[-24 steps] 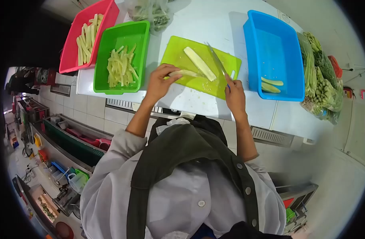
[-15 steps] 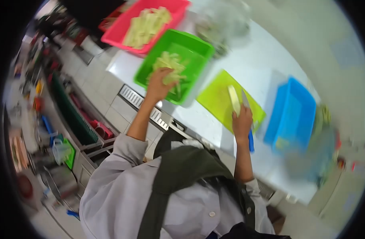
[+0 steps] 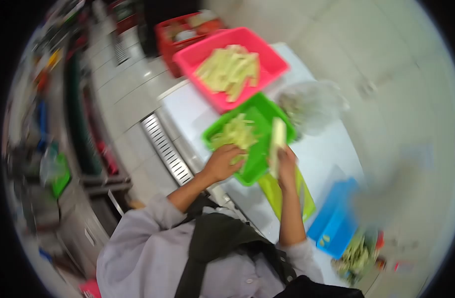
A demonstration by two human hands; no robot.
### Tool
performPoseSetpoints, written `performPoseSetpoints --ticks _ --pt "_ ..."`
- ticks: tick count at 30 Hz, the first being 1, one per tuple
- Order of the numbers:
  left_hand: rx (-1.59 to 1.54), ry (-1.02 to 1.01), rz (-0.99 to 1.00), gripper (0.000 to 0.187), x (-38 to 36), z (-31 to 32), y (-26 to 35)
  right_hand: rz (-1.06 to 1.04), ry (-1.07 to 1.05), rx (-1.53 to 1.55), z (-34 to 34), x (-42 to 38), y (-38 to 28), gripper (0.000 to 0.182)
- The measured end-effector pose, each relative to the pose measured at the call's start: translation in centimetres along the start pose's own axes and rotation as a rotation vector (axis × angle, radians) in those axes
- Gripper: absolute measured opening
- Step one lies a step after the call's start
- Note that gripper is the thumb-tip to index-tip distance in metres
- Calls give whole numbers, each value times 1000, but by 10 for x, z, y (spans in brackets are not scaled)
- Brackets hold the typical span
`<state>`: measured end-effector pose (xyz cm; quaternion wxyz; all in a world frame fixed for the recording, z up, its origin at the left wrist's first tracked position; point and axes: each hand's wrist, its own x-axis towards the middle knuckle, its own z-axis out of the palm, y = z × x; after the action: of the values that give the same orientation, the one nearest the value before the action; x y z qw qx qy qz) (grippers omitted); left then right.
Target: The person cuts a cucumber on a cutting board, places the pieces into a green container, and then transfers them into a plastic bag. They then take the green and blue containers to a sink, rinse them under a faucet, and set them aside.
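Observation:
My left hand [image 3: 224, 162] is at the near side of a green tray [image 3: 261, 149], its fingers curled round some pale-green cut vegetable strips. More strips [image 3: 237, 130] are heaped in that tray just beyond the fingers. My right hand [image 3: 287, 168] grips a long, pale peeled vegetable piece [image 3: 277, 136], held upright over the tray's right side. Under my right forearm lies a yellow-green cutting board [image 3: 272, 194], partly hidden. A greyish knife blade [image 3: 302, 192] appears to rest on it, blurred.
A pink tray [image 3: 278, 63] with long pale pieces [image 3: 230, 69] stands beyond the green one. A clear plastic bag [image 3: 316, 107] sits to its right. A blue tray [image 3: 334, 218] holds small pieces, with greenish scraps [image 3: 355, 258] beside it. A red crate [image 3: 170, 47] stands behind.
My right hand has moved from the cutting board to the green tray, carrying the pale piece and leaving the knife. My left hand stays at the strips. The view has turned toward the trays.

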<state>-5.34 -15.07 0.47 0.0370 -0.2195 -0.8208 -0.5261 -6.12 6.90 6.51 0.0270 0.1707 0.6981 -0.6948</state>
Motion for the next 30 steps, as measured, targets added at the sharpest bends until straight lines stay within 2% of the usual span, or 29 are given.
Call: performPoseSetpoints --ticks 1,2,3,5,6,7,8,9,11,12,13,14,15,16,17,18,19,21,22,23,24,28,30 --pt "27 31 17 29 -2 8 -12 -337 -124 -271 -2 60 29 26" --pt "-49 -11 19 30 1 5 -15 -697 -84 -429 30 84 2 26" --pt "-66 -27 -25 35 1 2 -8 -556 -140 -556 47 79 -44 26" --pt "14 -24 131 41 7 0 -12 -643 -75 -154 83 76 -68 47" --pt "-32 -38 114 43 10 -1 -12 -695 -52 -217 91 80 -71 60" --pt "-3 -67 64 44 12 -2 -16 -847 -31 -376 86 53 -91 59" --pt "-8 -120 -87 45 14 -8 -1 -905 -51 -455 70 28 -92 57" --pt "-36 -112 -63 47 15 -5 -10 -967 -101 -531 50 5 -93 55" --pt "-48 -141 -118 48 17 -10 -14 -796 -189 -592 -2 -33 -85 49" --pt "-37 -148 -111 48 20 -9 -11 -811 -120 -680 -38 -37 -62 46" --pt "-42 -131 -109 46 22 -7 -5 -611 -154 -297 -81 -39 -35 40" --pt "-48 -113 -107 44 23 -4 2 -495 -73 -90 -133 -54 -21 35" --pt "-34 -117 -106 44 24 0 9 -527 133 -60 -192 -57 16 27" --pt "-30 -114 -95 42 24 3 17 -480 394 -219 -239 -83 20 20" --pt "-30 -111 -82 39 25 10 24 -452 608 -591 -291 -100 40 18" --pt "-17 -120 -77 39 26 20 33 -331 668 -831 -335 -124 58 18" --pt "-35 -133 -56 37 25 30 41 -53 588 -947 -373 -145 70 23" --pt "-38 -151 -24 35 26 55 58 38 293 -1155 -430 -181 105 27" --pt "-77 -204 45 34 26 69 66 36 296 -1137 -441 -187 117 27" --pt "-115 -259 113 33 25 82 76 176 183 -1175 -451 -193 130 31" --pt "-123 -311 86 32 23 96 95 316 66 -1209 -457 -198 140 36" --pt "-49 -442 153 31 15 147 146 206 -14 -1232 -458 -198 136 33" --pt "-49 -601 188 31 10 163 170 311 20 -1228 -459 -194 132 32"
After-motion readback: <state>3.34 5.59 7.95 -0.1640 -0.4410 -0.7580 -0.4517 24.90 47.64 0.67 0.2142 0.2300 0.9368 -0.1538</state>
